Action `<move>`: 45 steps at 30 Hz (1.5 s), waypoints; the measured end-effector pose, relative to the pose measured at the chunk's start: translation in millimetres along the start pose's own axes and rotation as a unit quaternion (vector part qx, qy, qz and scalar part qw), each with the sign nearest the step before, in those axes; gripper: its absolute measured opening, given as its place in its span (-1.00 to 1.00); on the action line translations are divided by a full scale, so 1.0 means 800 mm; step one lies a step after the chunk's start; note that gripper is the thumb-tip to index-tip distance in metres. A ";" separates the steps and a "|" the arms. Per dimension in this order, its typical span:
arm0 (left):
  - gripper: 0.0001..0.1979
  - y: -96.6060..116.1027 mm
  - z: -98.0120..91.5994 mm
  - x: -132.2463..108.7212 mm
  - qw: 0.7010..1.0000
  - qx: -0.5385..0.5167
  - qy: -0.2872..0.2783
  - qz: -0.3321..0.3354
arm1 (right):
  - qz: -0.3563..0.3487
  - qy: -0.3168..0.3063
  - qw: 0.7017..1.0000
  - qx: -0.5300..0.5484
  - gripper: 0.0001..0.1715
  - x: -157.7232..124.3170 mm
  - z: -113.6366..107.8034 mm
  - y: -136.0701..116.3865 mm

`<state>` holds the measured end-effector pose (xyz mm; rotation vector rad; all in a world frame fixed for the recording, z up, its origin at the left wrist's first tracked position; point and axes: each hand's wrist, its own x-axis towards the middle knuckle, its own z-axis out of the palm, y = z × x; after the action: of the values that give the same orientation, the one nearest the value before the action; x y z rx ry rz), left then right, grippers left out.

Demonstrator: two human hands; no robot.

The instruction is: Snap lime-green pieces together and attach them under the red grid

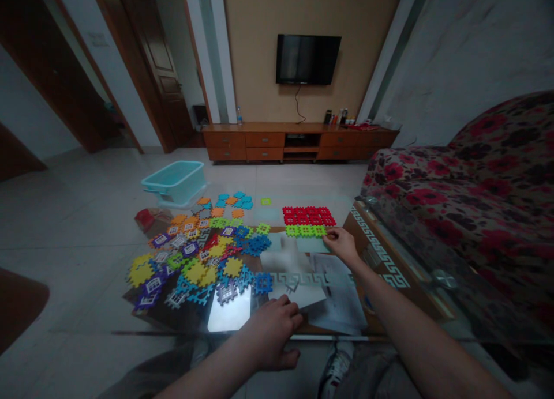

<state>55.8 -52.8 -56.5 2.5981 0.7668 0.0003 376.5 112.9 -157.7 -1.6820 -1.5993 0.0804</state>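
My right hand (341, 243) reaches to the right end of a row of lime-green interlocking tiles (306, 231), its fingers closed at the edge of the last tile. Directly behind that row lies a block of red interlocking tiles (309, 215). Near the front edge of the glass table, my left hand (273, 328) hovers or rests with its thumb apart and fingers loosely bent, holding nothing. Just beyond it to the left is a blue window tile (262, 283). A large loose pile of tiles in several colours, including yellow tiles (199, 271), spreads across the left side.
A turquoise plastic bin (175, 181) stands beyond the table at the left. Papers (335, 289) lie beneath the glass. One single green tile (265, 202) sits near the far edge. A flowered sofa (467, 174) is at the right, a low TV cabinet (264, 140) ahead.
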 end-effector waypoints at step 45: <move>-0.60 0.001 0.001 -0.002 1.000 0.010 -0.003 0.000 | -0.007 -0.008 1.000 -0.029 -0.68 0.000 0.001 0.005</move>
<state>54.9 -54.2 -56.5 2.6161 0.7690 -0.0159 378.9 113.9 -160.5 -1.7194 -1.6386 0.0405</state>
